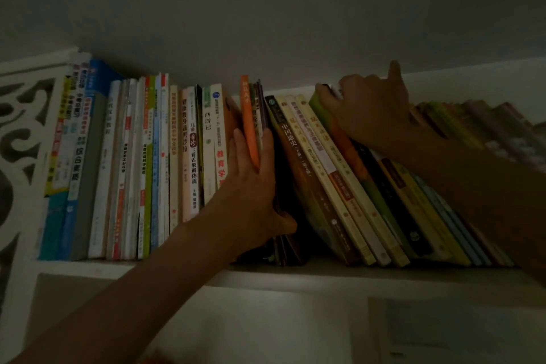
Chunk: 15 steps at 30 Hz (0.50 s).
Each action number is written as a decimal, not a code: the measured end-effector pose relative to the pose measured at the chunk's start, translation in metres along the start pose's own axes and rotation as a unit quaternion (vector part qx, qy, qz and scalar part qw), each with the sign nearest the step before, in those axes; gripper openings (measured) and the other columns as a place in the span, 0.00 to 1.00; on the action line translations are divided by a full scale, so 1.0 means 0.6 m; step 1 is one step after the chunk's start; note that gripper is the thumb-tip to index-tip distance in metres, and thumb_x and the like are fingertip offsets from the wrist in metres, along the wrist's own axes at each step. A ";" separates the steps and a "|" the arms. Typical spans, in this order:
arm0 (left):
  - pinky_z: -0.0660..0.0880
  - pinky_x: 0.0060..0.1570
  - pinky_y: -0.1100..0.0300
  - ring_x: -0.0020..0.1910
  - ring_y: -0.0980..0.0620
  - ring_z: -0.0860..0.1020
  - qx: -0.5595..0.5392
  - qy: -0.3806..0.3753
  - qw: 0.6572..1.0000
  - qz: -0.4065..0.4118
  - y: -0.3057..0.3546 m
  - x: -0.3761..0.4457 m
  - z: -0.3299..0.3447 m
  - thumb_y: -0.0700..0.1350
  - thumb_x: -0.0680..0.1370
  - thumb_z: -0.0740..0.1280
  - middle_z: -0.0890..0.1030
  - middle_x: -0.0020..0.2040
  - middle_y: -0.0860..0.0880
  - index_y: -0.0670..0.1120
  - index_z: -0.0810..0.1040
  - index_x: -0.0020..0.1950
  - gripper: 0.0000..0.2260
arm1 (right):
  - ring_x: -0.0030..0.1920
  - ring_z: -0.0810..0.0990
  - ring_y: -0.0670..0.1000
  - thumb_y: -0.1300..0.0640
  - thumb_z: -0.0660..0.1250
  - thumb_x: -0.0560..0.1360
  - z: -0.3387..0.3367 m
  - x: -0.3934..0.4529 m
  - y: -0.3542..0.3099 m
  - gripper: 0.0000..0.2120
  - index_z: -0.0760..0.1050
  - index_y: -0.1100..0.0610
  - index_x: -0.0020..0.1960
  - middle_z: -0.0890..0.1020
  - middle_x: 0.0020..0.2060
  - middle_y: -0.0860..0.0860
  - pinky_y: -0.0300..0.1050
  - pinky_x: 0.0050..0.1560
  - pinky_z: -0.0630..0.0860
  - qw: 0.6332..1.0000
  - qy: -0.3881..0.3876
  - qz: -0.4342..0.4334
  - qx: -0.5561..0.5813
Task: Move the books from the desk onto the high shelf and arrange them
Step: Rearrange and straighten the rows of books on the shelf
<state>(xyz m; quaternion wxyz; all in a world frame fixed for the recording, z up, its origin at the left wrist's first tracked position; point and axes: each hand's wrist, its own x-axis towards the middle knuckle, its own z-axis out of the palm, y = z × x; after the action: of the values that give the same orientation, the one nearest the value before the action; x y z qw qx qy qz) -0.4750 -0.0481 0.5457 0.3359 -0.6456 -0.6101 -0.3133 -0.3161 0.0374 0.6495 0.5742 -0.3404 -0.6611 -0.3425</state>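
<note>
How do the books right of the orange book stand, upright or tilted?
Tilted. The books lean with tops toward the left, where the right hand grips them.

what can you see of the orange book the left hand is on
The orange book is a thin paperback with a plain bright orange spine and faint pale lettering near its top. It stands on the high shelf in the middle of the row, tilted slightly, its top sticking above the dark books beside it. The left hand grips the small bundle it belongs to, fingers at either side covering its lower part.
</note>
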 end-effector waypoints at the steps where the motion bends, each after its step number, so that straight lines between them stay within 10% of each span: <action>1: 0.32 0.65 0.49 0.69 0.42 0.25 0.046 0.023 0.999 0.001 -0.004 -0.003 0.001 0.63 0.66 0.71 0.24 0.70 0.40 0.49 0.20 0.65 0.59 | 0.36 0.72 0.54 0.41 0.48 0.80 0.001 -0.001 -0.006 0.26 0.68 0.59 0.35 0.69 0.27 0.51 0.55 0.73 0.42 1.000 0.003 -0.005 0.004; 6: 0.21 0.60 0.55 0.69 0.45 0.24 0.042 0.134 0.990 -0.020 -0.024 -0.030 0.007 0.75 0.62 0.47 0.27 0.72 0.43 0.51 0.25 0.71 0.51 | 0.39 0.76 0.52 0.39 0.51 0.78 0.017 -0.009 -0.040 0.24 0.71 0.58 0.41 0.77 0.32 0.51 0.53 0.72 0.48 0.997 -0.001 -0.057 0.054; 11: 0.36 0.71 0.55 0.73 0.55 0.34 -0.096 0.186 0.977 -0.035 -0.017 -0.062 0.036 0.66 0.70 0.63 0.35 0.76 0.48 0.51 0.30 0.72 0.49 | 0.47 0.74 0.57 0.46 0.61 0.76 -0.015 -0.027 -0.059 0.17 0.74 0.60 0.53 0.76 0.44 0.55 0.46 0.45 0.64 0.974 0.138 -0.171 0.059; 15: 0.38 0.72 0.49 0.75 0.52 0.36 -0.088 0.182 0.977 -0.072 -0.018 -0.062 0.047 0.69 0.68 0.62 0.35 0.76 0.48 0.47 0.34 0.75 0.52 | 0.29 0.63 0.48 0.43 0.54 0.80 -0.060 -0.080 -0.086 0.17 0.66 0.56 0.42 0.64 0.31 0.49 0.41 0.29 0.54 0.988 0.013 -0.151 -0.039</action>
<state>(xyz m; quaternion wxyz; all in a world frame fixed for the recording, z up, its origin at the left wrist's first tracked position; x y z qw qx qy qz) -0.4882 -0.0464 0.4998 0.3596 -0.5595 -0.5534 -0.5015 -0.3355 -0.0233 0.6028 0.5108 -0.2538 -0.6838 -0.4551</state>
